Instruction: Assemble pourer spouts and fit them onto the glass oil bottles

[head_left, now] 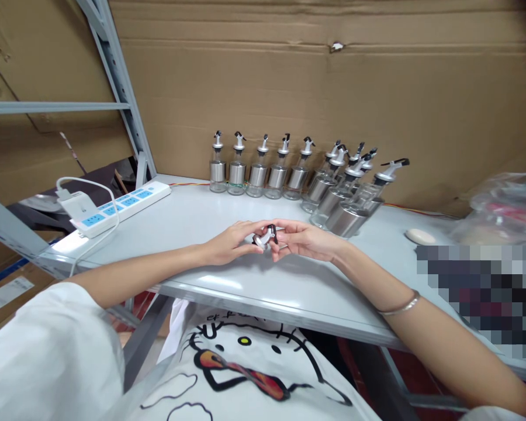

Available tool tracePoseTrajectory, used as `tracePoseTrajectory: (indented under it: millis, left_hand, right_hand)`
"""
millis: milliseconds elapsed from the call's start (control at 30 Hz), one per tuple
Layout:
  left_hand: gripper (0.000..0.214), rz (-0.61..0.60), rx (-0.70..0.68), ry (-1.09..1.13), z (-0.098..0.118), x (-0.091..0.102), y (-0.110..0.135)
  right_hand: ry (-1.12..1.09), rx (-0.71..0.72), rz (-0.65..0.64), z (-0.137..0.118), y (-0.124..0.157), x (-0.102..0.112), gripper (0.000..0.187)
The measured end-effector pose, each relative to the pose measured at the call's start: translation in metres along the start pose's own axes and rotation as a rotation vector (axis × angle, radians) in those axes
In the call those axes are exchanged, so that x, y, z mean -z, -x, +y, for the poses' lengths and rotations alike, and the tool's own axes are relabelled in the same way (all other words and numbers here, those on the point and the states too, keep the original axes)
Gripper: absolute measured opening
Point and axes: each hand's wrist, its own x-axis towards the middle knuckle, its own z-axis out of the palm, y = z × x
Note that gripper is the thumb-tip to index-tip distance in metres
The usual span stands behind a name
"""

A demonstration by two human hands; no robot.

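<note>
Between my two hands, just above the grey table (193, 225), is a silver and black pour spout (263, 238). My left hand (230, 242) grips its round base from the left, thumb below and fingers over the top. From the other side, my right hand (302, 240) has its fingers closed around the black lever end. Behind my hands stand several glass oil bottles with steel sleeves, one of them a bottle (258, 173) in the back row. Similar spouts top these bottles, and a nearer bottle (348, 216) stands in the cluster on the right.
A white power strip (129, 207) with a plugged-in charger (76, 206) and cable lies at the left. To the right are a whitish oval object (419, 236) and clear plastic bags (504, 204). Cardboard (267, 88) walls off the back; a metal frame post (123, 76) rises at left.
</note>
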Motion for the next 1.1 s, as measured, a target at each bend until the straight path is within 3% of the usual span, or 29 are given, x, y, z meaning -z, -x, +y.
tracePoseTrajectory:
  millis: [367,1100]
  left_hand:
    - [0.055,0.019,0.024,0.003,-0.002,0.001,0.001]
    - [0.06,0.113,-0.046,-0.039,-0.007,-0.005,0.001]
  right_hand:
    - [0.084,0.093,0.128,0.003,-0.005,-0.007,0.03]
    - [-0.008,0.143,0.185,-0.002,-0.005,-0.011,0.03]
